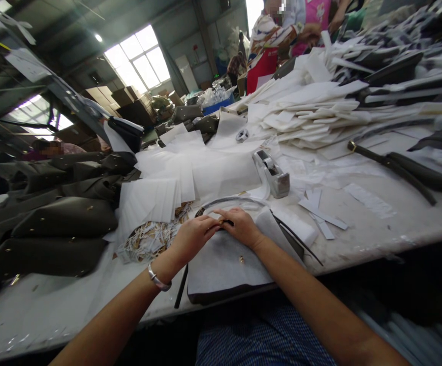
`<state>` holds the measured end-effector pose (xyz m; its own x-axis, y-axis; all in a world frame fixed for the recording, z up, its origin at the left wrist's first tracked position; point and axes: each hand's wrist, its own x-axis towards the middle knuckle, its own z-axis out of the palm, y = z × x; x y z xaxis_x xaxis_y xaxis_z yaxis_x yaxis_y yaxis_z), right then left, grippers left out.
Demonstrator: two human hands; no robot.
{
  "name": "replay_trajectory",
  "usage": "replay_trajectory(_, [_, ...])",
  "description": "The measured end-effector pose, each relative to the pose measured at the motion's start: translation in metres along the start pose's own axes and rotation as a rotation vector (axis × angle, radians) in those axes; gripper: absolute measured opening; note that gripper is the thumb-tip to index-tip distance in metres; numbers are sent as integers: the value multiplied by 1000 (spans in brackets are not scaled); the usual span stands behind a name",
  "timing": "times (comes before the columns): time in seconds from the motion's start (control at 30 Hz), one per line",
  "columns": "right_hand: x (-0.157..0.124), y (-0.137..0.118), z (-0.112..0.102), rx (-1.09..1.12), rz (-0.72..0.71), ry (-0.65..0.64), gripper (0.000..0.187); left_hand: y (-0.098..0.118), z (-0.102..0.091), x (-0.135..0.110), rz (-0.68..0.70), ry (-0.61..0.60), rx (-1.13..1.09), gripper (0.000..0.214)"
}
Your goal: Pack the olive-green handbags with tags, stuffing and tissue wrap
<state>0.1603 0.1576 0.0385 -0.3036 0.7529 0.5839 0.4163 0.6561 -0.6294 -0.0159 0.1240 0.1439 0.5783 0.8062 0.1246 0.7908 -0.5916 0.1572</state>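
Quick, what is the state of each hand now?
Left hand: closed, pinching a small dark part of the wrapped bag.
Right hand: closed, pinching the same part.

Tape dispenser [273,175] standing just beyond my right hand [241,227]; dark bags [59,229] crowding my left; bare table [388,229] lying open rightward, only paper strips [322,217] littering it.

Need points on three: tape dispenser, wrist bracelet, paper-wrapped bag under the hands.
tape dispenser [277,179]: head view, on its grey body.
bracelet [158,280]: head view, on the silver band.
wrapped bag [217,269]: head view, on the white wrapping, near its front edge.
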Motion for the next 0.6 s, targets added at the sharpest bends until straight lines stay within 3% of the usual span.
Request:
replay_trajectory(0.27, [0, 0, 0, -30, 15, 0, 42, 9, -2, 0, 2, -73, 188, 18])
replay_trajectory(0.6, [-1, 2, 2, -14, 19, 24, 41, 10, -3, 2, 13, -103, 239, 19])
